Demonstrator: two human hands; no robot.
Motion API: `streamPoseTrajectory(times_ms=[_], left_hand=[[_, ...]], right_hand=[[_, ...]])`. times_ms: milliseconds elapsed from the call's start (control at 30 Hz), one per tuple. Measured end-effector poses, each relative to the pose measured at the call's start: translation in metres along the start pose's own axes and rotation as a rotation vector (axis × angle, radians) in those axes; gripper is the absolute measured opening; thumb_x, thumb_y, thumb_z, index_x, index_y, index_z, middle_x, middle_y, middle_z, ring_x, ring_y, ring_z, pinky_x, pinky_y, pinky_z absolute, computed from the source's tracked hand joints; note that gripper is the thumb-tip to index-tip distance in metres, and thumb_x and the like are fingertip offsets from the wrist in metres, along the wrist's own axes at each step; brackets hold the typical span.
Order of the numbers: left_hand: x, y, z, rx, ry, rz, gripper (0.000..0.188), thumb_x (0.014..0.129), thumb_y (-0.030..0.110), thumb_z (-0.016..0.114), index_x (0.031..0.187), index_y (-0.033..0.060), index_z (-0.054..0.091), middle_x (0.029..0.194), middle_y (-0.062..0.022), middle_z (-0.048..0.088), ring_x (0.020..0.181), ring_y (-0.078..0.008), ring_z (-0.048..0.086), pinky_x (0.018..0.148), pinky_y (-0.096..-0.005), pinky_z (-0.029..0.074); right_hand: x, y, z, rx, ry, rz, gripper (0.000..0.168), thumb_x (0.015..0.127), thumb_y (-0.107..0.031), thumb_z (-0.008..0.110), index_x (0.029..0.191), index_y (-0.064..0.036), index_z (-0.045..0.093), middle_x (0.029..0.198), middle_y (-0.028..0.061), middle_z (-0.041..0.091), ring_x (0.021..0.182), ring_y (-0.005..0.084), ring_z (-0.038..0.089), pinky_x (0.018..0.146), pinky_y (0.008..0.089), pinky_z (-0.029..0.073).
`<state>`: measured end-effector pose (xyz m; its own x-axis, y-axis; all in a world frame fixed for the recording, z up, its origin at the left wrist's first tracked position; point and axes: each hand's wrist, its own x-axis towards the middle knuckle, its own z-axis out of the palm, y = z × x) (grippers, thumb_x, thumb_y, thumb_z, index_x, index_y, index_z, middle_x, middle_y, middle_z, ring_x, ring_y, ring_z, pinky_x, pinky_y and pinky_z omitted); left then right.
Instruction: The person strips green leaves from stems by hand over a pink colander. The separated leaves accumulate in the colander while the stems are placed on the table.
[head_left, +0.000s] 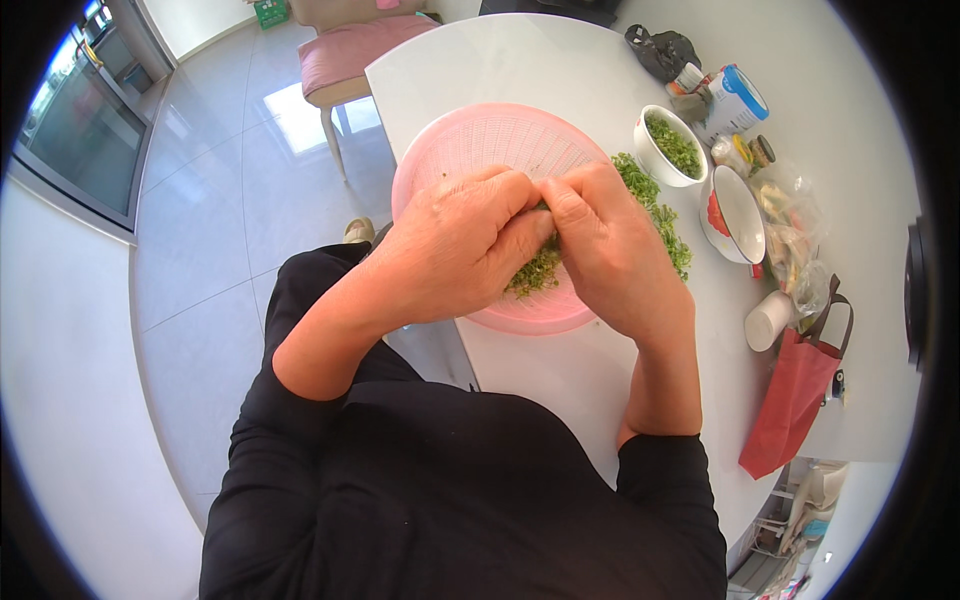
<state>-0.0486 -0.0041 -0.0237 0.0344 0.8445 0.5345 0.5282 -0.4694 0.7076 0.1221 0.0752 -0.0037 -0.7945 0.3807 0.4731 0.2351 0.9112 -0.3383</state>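
Note:
My left hand (472, 244) and my right hand (619, 251) meet above a pink plastic colander basket (480, 139), thumbs and fingers pinched together. A bit of green shows between the fingertips; most of what they pinch is hidden. Beneath the hands, a small heap of leafy greens (534, 276) lies in the basket, partly covered by them. More greens (671, 232) are spread on the white table just right of the basket, partly behind my right hand. Beyond them stands a white bowl (646, 150) holding chopped-looking greens.
Along the wall edge of the white table (540, 60) are a black plastic bag (664, 52), a blue-lidded tub (724, 105), small jars, a tilted floral bowl (739, 217), clear plastic bags, a white roll (768, 321) and a red tote bag (795, 397). A cushioned chair (360, 56) stands at the far left.

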Motion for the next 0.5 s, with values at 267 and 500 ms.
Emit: streamPoseTrajectory(times_ms=[267,500], left_hand=[[0.002,0.0,0.006,-0.237,0.051,-0.049,0.01,0.089,0.007,0.06,0.085,-0.0014,0.059,0.073,-0.0059,0.054,0.068,-0.0149,0.051,0.061,-0.0282,0.043],[0.004,0.013,0.013,-0.301,0.135,0.028,0.015,0.09,0.006,0.053,0.076,0.0017,0.05,0.068,-0.01,0.05,0.062,-0.0216,0.048,0.057,-0.0348,0.04]], right_hand=[[0.007,0.011,0.004,-0.022,0.159,-0.225,0.011,0.082,-0.002,0.058,0.093,0.001,0.059,0.082,0.0123,0.058,0.079,0.0289,0.059,0.068,0.0386,0.049],[0.004,-0.003,0.003,0.23,0.214,-0.081,0.007,0.073,0.004,0.055,0.077,-0.001,0.055,0.07,0.0111,0.053,0.058,0.0244,0.052,0.051,0.0347,0.043]])
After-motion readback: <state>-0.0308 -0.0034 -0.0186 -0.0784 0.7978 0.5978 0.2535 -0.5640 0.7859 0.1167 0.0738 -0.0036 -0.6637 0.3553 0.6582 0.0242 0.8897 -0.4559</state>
